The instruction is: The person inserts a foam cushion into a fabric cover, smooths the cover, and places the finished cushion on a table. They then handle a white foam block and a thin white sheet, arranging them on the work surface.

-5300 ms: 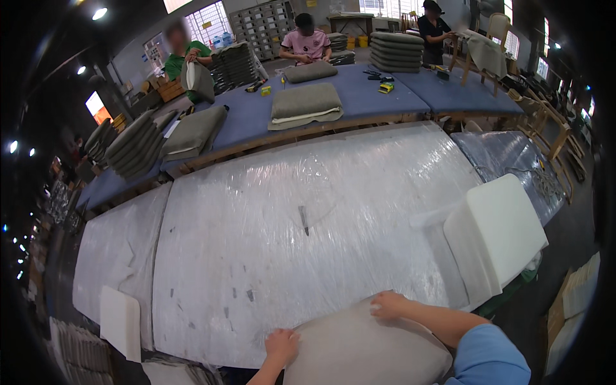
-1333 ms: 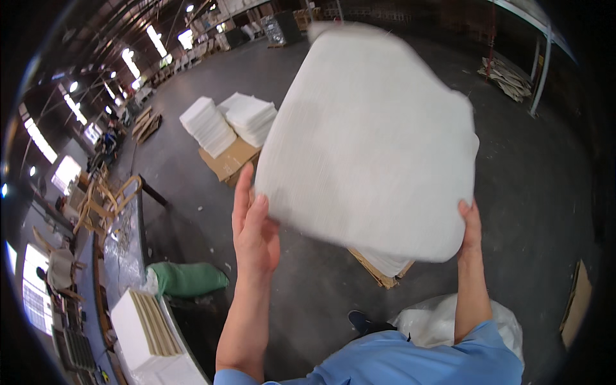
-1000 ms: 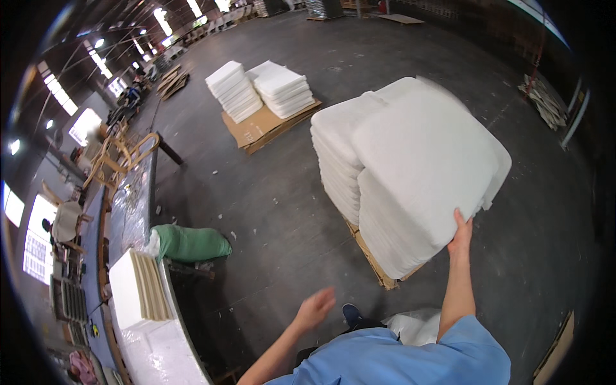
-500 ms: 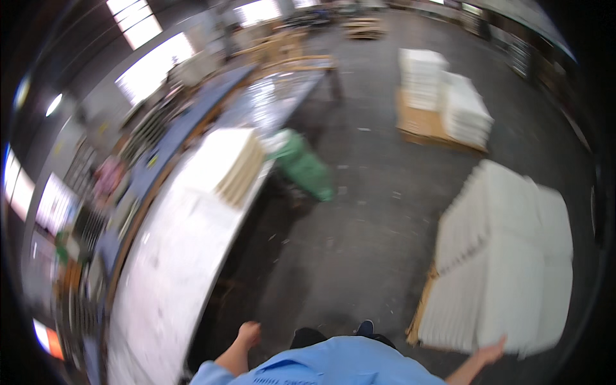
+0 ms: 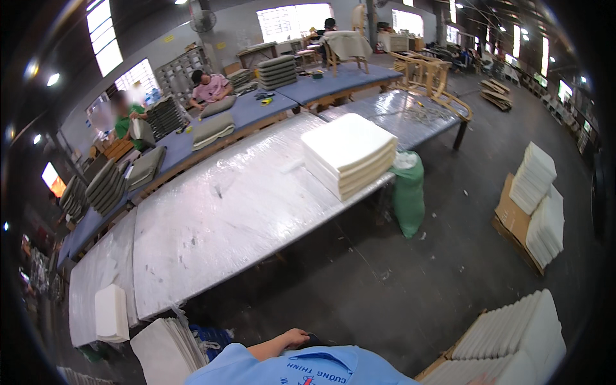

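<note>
The left hand [image 5: 295,338] is low in front of the blue shirt [image 5: 321,366], fingers seemingly curled; whether they press together I cannot tell. The right hand [image 5: 486,380] is only a blurred patch at the lower edge, by the white pads [image 5: 536,330] stacked at lower right; its grip and contact cannot be told. Left of the left hand are a blue bundle [image 5: 215,337] and pale sheets [image 5: 160,353]. Beyond stands the plastic-covered table [image 5: 212,247], bearing a foam stack [image 5: 350,144] near its far right end. A green sack [image 5: 409,199] is beside that end. Farther out, grey cushions [image 5: 278,72] lie on blue tables [image 5: 333,80].
</note>
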Demonstrator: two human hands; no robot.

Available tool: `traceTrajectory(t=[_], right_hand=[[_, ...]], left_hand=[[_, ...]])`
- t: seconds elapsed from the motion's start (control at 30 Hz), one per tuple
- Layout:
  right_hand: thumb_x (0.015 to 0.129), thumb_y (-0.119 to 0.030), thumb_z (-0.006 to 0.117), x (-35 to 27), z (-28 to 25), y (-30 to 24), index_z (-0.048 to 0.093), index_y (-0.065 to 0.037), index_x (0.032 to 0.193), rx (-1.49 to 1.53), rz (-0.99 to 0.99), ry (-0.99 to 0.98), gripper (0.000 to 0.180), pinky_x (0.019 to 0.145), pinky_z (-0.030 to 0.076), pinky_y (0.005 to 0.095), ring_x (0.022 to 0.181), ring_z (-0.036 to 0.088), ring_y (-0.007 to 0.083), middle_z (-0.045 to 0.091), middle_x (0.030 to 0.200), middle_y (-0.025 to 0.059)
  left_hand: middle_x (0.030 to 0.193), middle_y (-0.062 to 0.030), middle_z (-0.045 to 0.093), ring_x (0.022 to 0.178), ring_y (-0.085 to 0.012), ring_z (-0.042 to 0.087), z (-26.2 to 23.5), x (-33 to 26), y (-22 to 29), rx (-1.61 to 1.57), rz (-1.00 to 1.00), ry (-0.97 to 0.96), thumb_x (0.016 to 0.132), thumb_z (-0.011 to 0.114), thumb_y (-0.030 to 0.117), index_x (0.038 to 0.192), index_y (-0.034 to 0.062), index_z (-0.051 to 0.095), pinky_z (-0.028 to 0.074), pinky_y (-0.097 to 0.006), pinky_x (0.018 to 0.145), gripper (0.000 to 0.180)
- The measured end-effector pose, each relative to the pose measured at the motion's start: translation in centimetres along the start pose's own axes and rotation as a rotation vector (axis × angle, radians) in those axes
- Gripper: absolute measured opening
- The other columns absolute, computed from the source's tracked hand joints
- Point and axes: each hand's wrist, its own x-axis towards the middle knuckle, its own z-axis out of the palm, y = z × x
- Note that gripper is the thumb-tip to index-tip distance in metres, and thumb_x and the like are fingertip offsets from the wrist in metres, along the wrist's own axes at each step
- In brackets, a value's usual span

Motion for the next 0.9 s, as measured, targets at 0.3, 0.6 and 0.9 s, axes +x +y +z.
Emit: traceTrajectory(t=[0.3,0.6,0.9], right_hand=[[0.088,-0.038,0.073,-16.9,-0.7,-31.0,0.054,0.004,0.139,0.356,0.125,-1.441,0.068,0.111,0.040,0.0458,0.132,0.051,0.0421,0.057,0.141,0.0270],[0.090,-0.039,0.070,-19.7,4.9,-41.6,0.059,0.002,0.134,0.022,-0.180,-2.011,0.062,0.107,0.043,0.0452,0.120,0.057,0.0352,0.062,0.135,0.0227],[0.087,-0.011,0.071,-2.3,29.2,-71.6,0.067,0.005,0.109,0.687,-0.004,-1.106,0.027,0.090,0.052,0.0438,0.099,0.066,0.0303,0.068,0.107,0.0160]], left_hand=[[0.093,-0.0072,0.072,0.067,-0.0189,0.063,-15.2,-4.0,-9.3,-0.575,-0.312,0.514,0.093,0.065,0.031,0.122,0.0098,0.072,0.051,-0.035,0.062,0.036],[0.137,-0.0120,0.062,0.112,-0.0341,0.065,-20.9,0.7,-8.8,-1.128,-0.343,0.317,0.102,0.059,0.037,0.144,0.0147,0.053,0.051,-0.051,0.096,0.048],[0.137,-0.0065,0.062,0.108,-0.0191,0.063,-36.7,17.8,12.8,-0.971,0.091,0.167,0.101,0.059,0.046,0.150,0.0165,0.049,0.050,-0.036,0.091,0.058]])
